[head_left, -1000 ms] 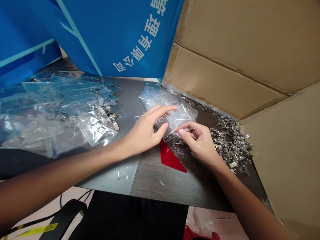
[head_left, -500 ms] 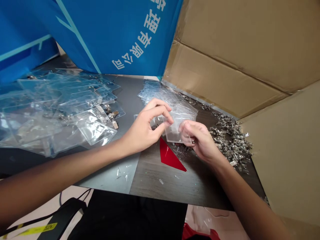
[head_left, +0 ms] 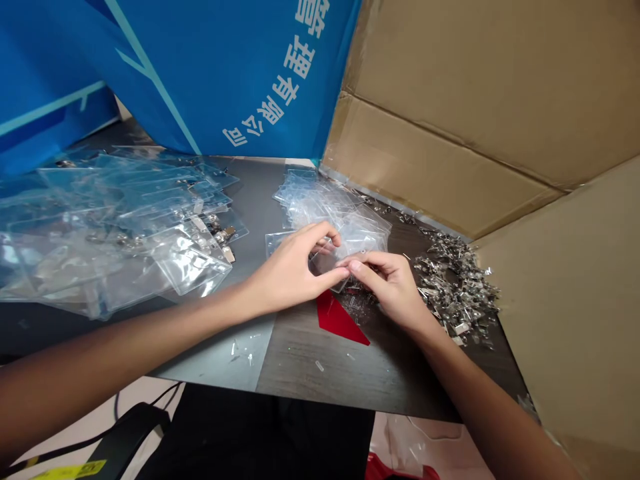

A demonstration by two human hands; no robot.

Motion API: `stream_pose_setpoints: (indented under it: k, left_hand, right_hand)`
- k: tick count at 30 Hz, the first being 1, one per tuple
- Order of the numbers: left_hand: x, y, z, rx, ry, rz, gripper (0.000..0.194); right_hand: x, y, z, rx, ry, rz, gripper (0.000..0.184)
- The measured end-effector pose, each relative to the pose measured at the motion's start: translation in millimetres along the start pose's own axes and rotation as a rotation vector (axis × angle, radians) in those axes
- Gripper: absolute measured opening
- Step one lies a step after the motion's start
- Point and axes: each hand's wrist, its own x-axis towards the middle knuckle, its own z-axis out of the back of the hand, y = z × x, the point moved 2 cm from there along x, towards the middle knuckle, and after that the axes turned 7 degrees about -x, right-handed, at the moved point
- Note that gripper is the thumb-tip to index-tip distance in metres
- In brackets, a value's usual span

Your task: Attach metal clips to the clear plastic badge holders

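Observation:
My left hand (head_left: 297,267) is curled with its thumb stretched to the right, around a clear plastic badge holder (head_left: 325,264) that is hard to make out. My right hand (head_left: 393,283) pinches at the same holder, thumb against index finger, so the fingertips of both hands meet. Whatever small part sits in the right pinch is hidden. Just behind the hands spreads a pile of flat clear badge holders (head_left: 320,200). Beside my right hand lies a heap of metal clips (head_left: 450,280) with clear straps.
To the left is a large pile of badge holders with clips attached (head_left: 110,220). A red piece (head_left: 343,320) and small clear scraps (head_left: 243,350) lie near the table's front. A blue printed panel (head_left: 215,73) and cardboard (head_left: 450,153) stand along the back and right.
The badge holder turned in my right hand half a second ago and now lies lower between both hands. My left thumb has moved right to meet my right fingertips.

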Motion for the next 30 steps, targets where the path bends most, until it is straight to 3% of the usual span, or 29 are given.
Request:
stream_pose_setpoints:
  k: [4, 9, 13, 17, 19, 30]
  left_hand:
    - [-2, 3, -4.2, -0.013, 0.025, -0.005, 0.026]
    - [-4, 1, -5.2, 0.040, -0.003, -0.053, 0.033]
    - [-5, 2, -2.8, 0.009, -0.028, -0.094, 0.040]
    - [-2, 5, 2.4, -0.022, -0.061, -0.090, 0.039]
    - [-1, 5, 3.6, -0.043, -0.076, -0.074, 0.037]
    - [0, 3, 4.4, -0.090, -0.135, 0.055, 0.044]
  right_hand:
    - [-4, 4, -2, -0.187, -0.031, 0.085, 0.029]
    - [-5, 10, -6, -0.223, 0.006, 0.132, 0.028]
    - [-3, 9, -5, 0.002, 0.142, -0.016, 0.020]
    - [0, 3, -1, 0.381, 0.198, -0.205, 0.047]
    - [1, 0, -1, 0.490, 0.174, -0.269, 0.048]
    - [3, -7, 1, 0.425, 0.098, -0.197, 0.036]
